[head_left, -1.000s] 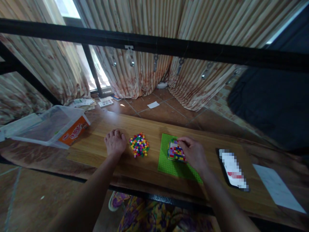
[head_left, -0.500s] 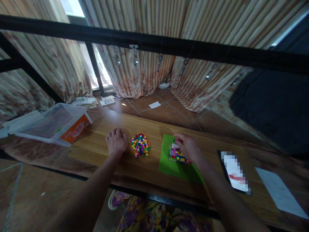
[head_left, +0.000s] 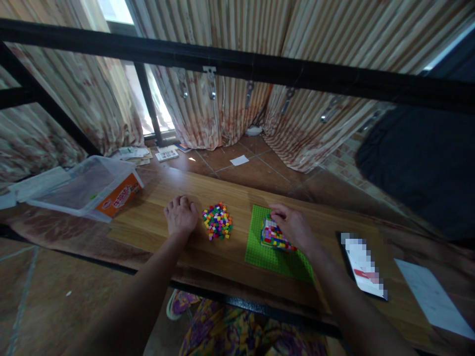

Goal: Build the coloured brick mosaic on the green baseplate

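Observation:
My right hand [head_left: 293, 225] is over a block build [head_left: 274, 235] of small multicoloured bricks, its thumb and fingertips pinched together at the far edge. Whatever sits between those fingertips is too small to make out. Under the build lies a green studded baseplate [head_left: 260, 257], and my hand covers the build's right side. To the left, a loose heap of small coloured bricks [head_left: 217, 221] lies on the wooden tabletop [head_left: 148, 217]. Beside that heap, my left hand [head_left: 181, 216] rests palm down on the wood, fingers slightly bent and apart, holding nothing.
At the left end stands a clear plastic bin [head_left: 92, 185] with an orange label. A phone-like device [head_left: 361, 264] and a white sheet [head_left: 430, 294] lie to the right. A dark metal bar [head_left: 237, 62] crosses beyond the table, before striped curtains.
The view has shifted slightly. My right hand stays at the build's far edge with only a small change of finger position; my left hand rests in the same place.

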The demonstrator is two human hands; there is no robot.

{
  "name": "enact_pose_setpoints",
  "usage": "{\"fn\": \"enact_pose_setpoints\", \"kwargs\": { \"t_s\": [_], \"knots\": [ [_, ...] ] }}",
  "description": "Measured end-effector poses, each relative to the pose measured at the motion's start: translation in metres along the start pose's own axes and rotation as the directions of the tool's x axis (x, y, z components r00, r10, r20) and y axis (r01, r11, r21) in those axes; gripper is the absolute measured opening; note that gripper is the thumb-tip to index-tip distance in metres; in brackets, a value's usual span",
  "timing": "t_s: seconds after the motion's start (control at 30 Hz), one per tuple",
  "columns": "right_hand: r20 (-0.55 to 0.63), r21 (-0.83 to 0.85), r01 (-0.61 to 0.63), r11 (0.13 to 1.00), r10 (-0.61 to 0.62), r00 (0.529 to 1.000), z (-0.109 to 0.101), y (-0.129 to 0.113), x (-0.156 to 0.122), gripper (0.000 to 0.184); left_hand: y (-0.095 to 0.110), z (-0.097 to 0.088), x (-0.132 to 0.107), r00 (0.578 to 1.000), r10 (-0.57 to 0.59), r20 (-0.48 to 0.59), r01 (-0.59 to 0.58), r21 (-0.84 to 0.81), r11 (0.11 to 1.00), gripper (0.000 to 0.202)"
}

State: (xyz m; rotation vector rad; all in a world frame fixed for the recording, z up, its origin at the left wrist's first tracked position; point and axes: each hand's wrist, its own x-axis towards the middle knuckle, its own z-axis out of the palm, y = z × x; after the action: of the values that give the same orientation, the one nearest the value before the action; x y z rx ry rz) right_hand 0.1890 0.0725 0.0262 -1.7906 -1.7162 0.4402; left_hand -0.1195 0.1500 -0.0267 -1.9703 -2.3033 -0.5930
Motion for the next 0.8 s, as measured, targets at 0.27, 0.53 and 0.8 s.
{"fn": "enact_pose_setpoints", "kwargs": {
  "t_s": [0.27, 0.53, 0.8],
  "knots": [
    [0.042, 0.050, -0.055, 0.997, 0.053, 0.998, -0.0014, 0.0044, 0.0050, 0.029, -0.0008, 0.0018, 0.0001, 1.000, -0.003, 0.003, 0.003, -0.011, 1.000, 0.037],
    [0.099, 0.100, -0.082, 0.992, 0.072, 0.992, -0.0035, 0.0062, 0.0068, 0.024, -0.0015, 0.0031, -0.0002, 1.000, -0.005, -0.003, 0.005, -0.023, 1.000, 0.038],
    [0.073, 0.086, -0.087, 0.993, 0.080, 0.994, -0.0004, 0.0067, 0.0051, 0.024, -0.0017, 0.0026, -0.0001, 1.000, 0.000, 0.005, 0.000, -0.022, 1.000, 0.037]
  ]
}}
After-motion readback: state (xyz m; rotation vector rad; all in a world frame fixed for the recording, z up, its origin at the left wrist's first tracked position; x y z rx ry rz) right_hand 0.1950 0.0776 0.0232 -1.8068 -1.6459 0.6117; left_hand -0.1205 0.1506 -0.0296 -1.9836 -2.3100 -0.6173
